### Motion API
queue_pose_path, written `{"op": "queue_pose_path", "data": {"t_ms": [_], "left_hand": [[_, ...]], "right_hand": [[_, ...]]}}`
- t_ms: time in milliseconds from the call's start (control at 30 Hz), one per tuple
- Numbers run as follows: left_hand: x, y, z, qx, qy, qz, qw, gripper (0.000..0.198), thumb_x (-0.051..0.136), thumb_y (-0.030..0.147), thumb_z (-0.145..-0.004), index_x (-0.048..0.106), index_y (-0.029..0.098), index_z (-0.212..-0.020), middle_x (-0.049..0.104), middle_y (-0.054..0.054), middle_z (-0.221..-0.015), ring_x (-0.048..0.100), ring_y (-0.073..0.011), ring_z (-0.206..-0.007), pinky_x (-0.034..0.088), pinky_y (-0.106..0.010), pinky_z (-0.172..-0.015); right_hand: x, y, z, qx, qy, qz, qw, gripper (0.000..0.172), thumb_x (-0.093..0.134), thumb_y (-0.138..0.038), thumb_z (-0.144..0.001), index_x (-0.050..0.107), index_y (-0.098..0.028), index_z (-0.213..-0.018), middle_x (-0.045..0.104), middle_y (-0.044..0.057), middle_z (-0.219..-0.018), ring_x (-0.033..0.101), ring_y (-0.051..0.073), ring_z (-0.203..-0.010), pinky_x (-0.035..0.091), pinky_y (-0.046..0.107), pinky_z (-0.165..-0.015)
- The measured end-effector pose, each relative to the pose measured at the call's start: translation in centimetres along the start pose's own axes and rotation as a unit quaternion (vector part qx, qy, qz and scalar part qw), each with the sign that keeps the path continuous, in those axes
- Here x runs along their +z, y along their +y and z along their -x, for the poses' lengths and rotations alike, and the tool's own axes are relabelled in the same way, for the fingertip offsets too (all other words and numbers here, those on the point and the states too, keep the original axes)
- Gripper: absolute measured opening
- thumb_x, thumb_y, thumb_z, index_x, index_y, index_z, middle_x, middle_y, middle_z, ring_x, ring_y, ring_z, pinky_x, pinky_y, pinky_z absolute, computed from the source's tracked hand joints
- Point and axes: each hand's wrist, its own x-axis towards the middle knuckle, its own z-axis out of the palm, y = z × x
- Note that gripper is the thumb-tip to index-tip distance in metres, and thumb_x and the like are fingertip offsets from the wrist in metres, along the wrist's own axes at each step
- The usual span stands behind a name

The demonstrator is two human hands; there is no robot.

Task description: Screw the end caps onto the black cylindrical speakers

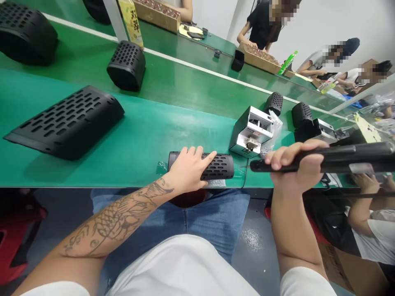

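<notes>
My left hand (189, 170) grips a black slotted cover (220, 166) across its width on the green bench mat. The thumb is by the near edge, the index finger lies over the slots, and the other fingertips reach the far edge. Something clear and shiny, like plastic film (216, 183), shows under the cover's near side. My right hand (298, 160) is raised at the right, closed round a long black panel (348, 158) seen edge-on. A larger black slotted cover (74, 119) lies alone on the mat at the left.
A silver-and-black machine (253, 131) stands beyond my hands, with a cable running to the bench edge. Black slotted housings (126, 65) stand along the green conveyor belt (191, 86). Several co-workers (262, 28) sit across the line; another person's arm (361, 213) is close at my right.
</notes>
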Motion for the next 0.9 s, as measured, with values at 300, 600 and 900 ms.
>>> {"op": "queue_pose_path", "data": {"t_ms": [300, 600, 900], "left_hand": [[-1.1, 0.4, -0.1, 0.0, -0.039, -0.056, 0.998, 0.111, 0.103, 0.049, -0.095, 0.062, 0.023, -0.194, 0.078, -0.027, -0.153, 0.078, -0.0498, -0.128, 0.051, -0.056, -0.108], [-3.0, 1.6, -0.5, -0.022, -0.114, -0.085, 0.99, 0.109, 0.093, 0.053, -0.105, 0.052, 0.019, -0.201, 0.076, -0.03, -0.162, 0.077, -0.0508, -0.138, 0.049, -0.055, -0.109], [-3.5, 2.0, -0.7, -0.039, -0.124, -0.069, 0.989, 0.11, 0.096, 0.052, -0.105, 0.052, 0.022, -0.201, 0.076, -0.03, -0.162, 0.077, -0.0533, -0.139, 0.051, -0.057, -0.11]], "right_hand": [[3.7, -0.1, 3.8, 0.054, -0.107, -0.045, 0.992, 0.044, 0.111, -0.061, -0.101, 0.079, -0.03, -0.098, 0.07, -0.01, -0.061, 0.061, 0.014, -0.041, 0.062, 0.03, -0.05], [3.4, 1.1, 3.8, 0.082, -0.108, -0.045, 0.99, 0.049, 0.112, -0.057, -0.1, 0.072, -0.028, -0.092, 0.07, -0.01, -0.062, 0.06, 0.012, -0.041, 0.065, 0.029, -0.052], [3.3, 1.2, 3.9, 0.102, -0.156, -0.045, 0.982, 0.052, 0.113, -0.054, -0.099, 0.069, -0.029, -0.091, 0.069, -0.011, -0.061, 0.059, 0.012, -0.042, 0.065, 0.029, -0.054]]}}
